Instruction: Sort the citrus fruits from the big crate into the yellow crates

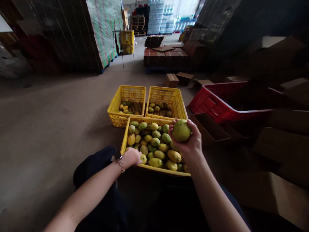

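Observation:
My right hand is raised over the right side of the front yellow crate, its fingers wrapped round a green papaya. Below it the crate is filled with several green and yellow papayas. At the crate's near left corner, my left hand reaches in, curled against a yellow-green papaya. Most of its fingers are hidden behind the back of the hand. A bracelet and a dark band circle the left wrist.
Behind stand two more yellow crates, left and right, with some papayas inside. A large red crate and cardboard boxes crowd the right. Further back are wrapped pallet stacks and a carton pile.

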The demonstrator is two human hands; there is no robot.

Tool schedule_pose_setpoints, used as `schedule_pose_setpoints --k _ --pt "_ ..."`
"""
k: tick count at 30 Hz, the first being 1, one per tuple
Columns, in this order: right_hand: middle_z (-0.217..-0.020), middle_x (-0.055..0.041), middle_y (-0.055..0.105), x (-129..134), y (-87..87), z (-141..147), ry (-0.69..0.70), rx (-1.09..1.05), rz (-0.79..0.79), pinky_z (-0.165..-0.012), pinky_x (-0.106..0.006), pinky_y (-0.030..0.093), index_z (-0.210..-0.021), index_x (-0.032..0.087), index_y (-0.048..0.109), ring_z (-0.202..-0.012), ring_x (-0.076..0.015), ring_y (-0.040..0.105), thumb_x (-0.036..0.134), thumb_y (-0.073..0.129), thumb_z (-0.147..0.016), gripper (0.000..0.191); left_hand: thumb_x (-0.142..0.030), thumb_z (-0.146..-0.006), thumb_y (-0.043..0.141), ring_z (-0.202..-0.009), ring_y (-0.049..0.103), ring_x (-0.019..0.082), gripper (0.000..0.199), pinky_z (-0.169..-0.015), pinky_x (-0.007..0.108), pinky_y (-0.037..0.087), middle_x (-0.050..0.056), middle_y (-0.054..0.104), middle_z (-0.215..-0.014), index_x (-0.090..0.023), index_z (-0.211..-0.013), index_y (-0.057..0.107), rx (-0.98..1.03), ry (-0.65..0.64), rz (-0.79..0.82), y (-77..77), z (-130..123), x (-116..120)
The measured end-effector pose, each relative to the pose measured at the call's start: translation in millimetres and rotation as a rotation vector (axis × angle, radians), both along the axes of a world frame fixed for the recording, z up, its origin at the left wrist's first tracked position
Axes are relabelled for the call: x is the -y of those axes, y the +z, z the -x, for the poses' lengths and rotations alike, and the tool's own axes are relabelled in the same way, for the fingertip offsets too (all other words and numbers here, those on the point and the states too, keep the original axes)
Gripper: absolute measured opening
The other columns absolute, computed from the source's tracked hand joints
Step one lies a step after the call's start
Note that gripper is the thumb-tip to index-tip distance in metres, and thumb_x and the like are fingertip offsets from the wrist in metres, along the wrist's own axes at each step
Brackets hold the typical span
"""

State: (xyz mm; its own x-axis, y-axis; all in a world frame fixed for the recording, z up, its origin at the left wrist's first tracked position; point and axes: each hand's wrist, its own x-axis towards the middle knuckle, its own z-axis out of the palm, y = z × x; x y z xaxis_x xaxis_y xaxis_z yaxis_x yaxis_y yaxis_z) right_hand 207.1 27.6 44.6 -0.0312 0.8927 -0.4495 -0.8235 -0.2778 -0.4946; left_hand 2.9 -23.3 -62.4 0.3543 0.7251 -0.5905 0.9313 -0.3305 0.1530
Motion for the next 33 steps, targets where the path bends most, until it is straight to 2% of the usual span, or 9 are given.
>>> schedule_pose_setpoints --k 4,10,14,17,21,25,28,30,33 --pt "-0.075 -0.0001 0.072 -4.8 -13.4 -2.8 -0.023 -0.05 0.191 -0.055 -0.025 0.063 -0.094 0.024 0.064 -0.067 -0.0159 0.069 0.026 0.067 -0.085 0.01 -0.038 -0.093 0.065 -0.116 0.072 0.034 0.038 -0.093 0.039 0.054 0.019 0.074 -0.129 -0.017 -0.123 0.075 -0.019 -0.024 0.072 -14.8 -17.8 -21.9" --pt "-0.079 -0.0008 0.074 -7.9 -13.0 -10.3 0.05 -0.075 0.147 -0.056 -0.027 0.064 -0.093 0.023 0.063 -0.066 -0.0167 0.071 0.028 0.075 -0.08 0.018 -0.038 -0.096 0.064 -0.128 0.065 0.034 0.037 -0.102 0.041 0.051 0.018 0.069 -0.138 -0.017 -0.126 0.071 0.059 -0.029 0.117 -39.7 -49.1 -48.8" --pt "-0.077 -0.0005 0.073 -4.9 -11.8 -16.4 0.05 -0.107 0.161 -0.058 -0.027 0.065 -0.091 0.023 0.062 -0.066 -0.0159 0.071 0.025 0.073 -0.081 0.014 -0.048 -0.089 0.073 -0.128 0.065 0.035 0.052 -0.102 0.04 0.052 0.018 0.066 -0.14 -0.017 -0.13 0.066 0.13 0.026 0.181 -70.0 -80.0 -41.2" --pt "-0.076 -0.0002 0.072 -3.9 -9.9 -21.8 0.043 -0.112 0.149 -0.058 -0.028 0.066 -0.09 0.023 0.061 -0.066 -0.016 0.071 0.024 0.072 -0.082 0.014 -0.042 -0.083 0.078 -0.133 0.061 0.04 0.058 -0.109 0.045 0.048 0.025 0.057 -0.147 -0.011 -0.129 0.063 0.187 0.132 0.166 -87.9 -93.8 -30.2" --pt "-0.076 -0.0007 0.072 -4.1 -7.3 -26.9 0.037 -0.101 0.127 -0.058 -0.028 0.065 -0.088 0.022 0.061 -0.066 -0.0168 0.071 0.023 0.074 -0.08 0.015 -0.035 -0.078 0.08 -0.129 0.063 0.04 0.042 -0.111 0.049 0.047 0.02 0.065 -0.135 -0.015 -0.111 0.067 0.346 0.306 0.185 -93.8 -90.9 -26.9" --pt "-0.072 -0.0007 0.071 -3.8 -2.1 -26.4 0.01 -0.061 0.123 -0.056 -0.027 0.064 -0.084 0.022 0.062 -0.064 -0.0169 0.07 0.021 0.072 -0.08 0.011 -0.043 -0.092 0.061 -0.108 0.071 0.03 0.028 -0.094 0.041 0.057 0.011 0.075 -0.108 -0.017 -0.101 0.067 0.631 0.518 0.231 -67.7 -79.7 -42.7" --pt "-0.071 -0.0003 0.072 -3.0 1.6 -25.3 -0.004 -0.025 0.085 -0.054 -0.027 0.063 -0.082 0.022 0.062 -0.063 -0.017 0.07 0.021 0.073 -0.081 0.012 -0.041 -0.102 0.038 -0.101 0.072 0.023 0.037 -0.084 0.034 0.059 0.008 0.075 -0.107 -0.017 -0.115 0.064 0.914 0.642 0.237 -22.1 -71.1 -59.6" --pt "-0.069 0.0024 0.071 -3.0 1.6 -24.3 -0.024 -0.018 0.063 -0.053 -0.028 0.063 -0.08 0.023 0.061 -0.06 -0.0162 0.069 0.022 0.076 -0.08 0.015 -0.04 -0.104 0.031 -0.097 0.072 0.022 0.043 -0.083 0.033 0.059 0.009 0.075 -0.101 -0.016 -0.114 0.065 1.145 0.717 0.254 13.9 -63.8 -67.2" --pt "-0.065 0.0055 0.069 -4.2 -4.0 -19.5 -0.056 -0.025 0.056 -0.051 -0.026 0.063 -0.08 0.024 0.061 -0.055 -0.0144 0.067 0.022 0.081 -0.076 0.021 -0.049 -0.101 0.048 -0.079 0.071 0.019 0.04 -0.075 0.03 0.06 0.01 0.074 -0.092 -0.014 -0.106 0.066 1.572 0.953 0.433 56.3 -52.2 -68.0"
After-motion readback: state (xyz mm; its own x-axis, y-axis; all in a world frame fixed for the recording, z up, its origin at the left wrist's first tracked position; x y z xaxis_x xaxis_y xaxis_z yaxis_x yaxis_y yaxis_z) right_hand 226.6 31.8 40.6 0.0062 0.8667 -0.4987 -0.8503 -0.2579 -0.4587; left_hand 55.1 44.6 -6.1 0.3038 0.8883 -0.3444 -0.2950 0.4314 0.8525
